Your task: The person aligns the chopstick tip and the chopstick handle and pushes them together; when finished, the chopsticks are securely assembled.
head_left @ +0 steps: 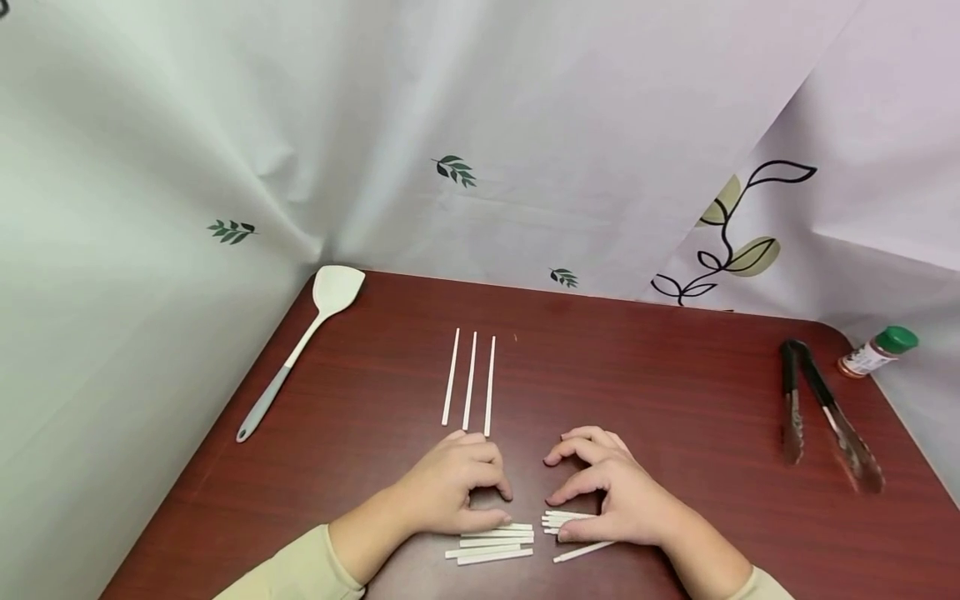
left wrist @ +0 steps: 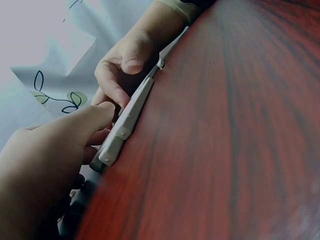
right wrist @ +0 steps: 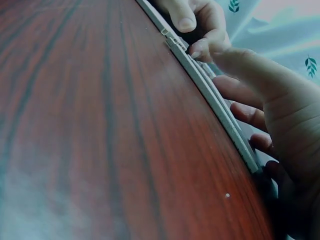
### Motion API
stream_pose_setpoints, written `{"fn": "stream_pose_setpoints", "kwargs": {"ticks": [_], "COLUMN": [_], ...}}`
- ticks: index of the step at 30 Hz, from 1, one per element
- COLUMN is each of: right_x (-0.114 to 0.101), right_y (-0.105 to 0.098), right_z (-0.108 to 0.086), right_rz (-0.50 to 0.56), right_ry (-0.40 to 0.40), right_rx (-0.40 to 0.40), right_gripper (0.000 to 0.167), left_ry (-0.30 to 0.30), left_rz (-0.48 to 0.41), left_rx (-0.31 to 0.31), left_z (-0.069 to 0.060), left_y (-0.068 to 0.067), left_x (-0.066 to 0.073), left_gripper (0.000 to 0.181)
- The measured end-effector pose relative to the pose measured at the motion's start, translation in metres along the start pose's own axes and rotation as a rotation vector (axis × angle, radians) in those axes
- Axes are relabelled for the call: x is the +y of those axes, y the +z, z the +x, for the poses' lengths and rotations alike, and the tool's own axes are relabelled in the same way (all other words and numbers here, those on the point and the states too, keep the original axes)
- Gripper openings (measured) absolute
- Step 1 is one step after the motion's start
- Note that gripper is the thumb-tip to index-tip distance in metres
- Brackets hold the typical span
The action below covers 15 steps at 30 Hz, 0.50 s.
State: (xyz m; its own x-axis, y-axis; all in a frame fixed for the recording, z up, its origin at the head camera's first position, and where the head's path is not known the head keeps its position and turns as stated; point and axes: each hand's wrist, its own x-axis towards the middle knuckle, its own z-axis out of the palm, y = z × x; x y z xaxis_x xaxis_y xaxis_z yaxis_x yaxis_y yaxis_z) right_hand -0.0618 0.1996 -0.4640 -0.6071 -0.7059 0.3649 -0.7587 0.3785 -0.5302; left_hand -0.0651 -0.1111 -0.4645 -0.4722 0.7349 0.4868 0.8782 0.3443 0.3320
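Short white sticks [head_left: 495,557] lie roughly side by side at the table's near edge, under and in front of my left hand [head_left: 457,483]. Its thumb rests at the top of these sticks, and a gap shows between thumb and bent forefinger. To the right, my right hand [head_left: 618,487] arches over a second bunch of white sticks [head_left: 581,552], one lying apart from the others. Its fingers are spread and gently bent, with the thumb over the bunch. The palms hide part of both bunches. In the left wrist view, stick ends [left wrist: 111,151] show below the left thumb.
Three white sticks [head_left: 469,381] lie parallel beyond the left hand. A white spatula [head_left: 303,337] with a grey handle lies along the left edge. At the right are black-handled tongs [head_left: 825,400] and a green-capped shaker bottle [head_left: 873,354]. A pale curtain [head_left: 487,125] hangs behind the table.
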Motion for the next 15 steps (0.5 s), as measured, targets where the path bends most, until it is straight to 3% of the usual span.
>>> {"fn": "stream_pose_setpoints", "kwargs": {"ticks": [6,15], "right_x": [0.0,-0.0028], "right_y": [-0.0003,0.0016], "right_z": [0.0009,0.0012], "right_rz": [-0.001,0.017], "right_ry": [-0.009,0.061], "right_rx": [-0.012,-0.008], "right_gripper": [0.027,0.023], "left_ry": [0.025,0.044], "left_rz": [0.001,-0.031], "left_rx": [-0.01,-0.015], "left_z": [0.0003,0.0023], "left_y": [-0.0008,-0.0002], "left_x": [-0.0011,0.0019], "left_gripper": [0.022,0.015]}}
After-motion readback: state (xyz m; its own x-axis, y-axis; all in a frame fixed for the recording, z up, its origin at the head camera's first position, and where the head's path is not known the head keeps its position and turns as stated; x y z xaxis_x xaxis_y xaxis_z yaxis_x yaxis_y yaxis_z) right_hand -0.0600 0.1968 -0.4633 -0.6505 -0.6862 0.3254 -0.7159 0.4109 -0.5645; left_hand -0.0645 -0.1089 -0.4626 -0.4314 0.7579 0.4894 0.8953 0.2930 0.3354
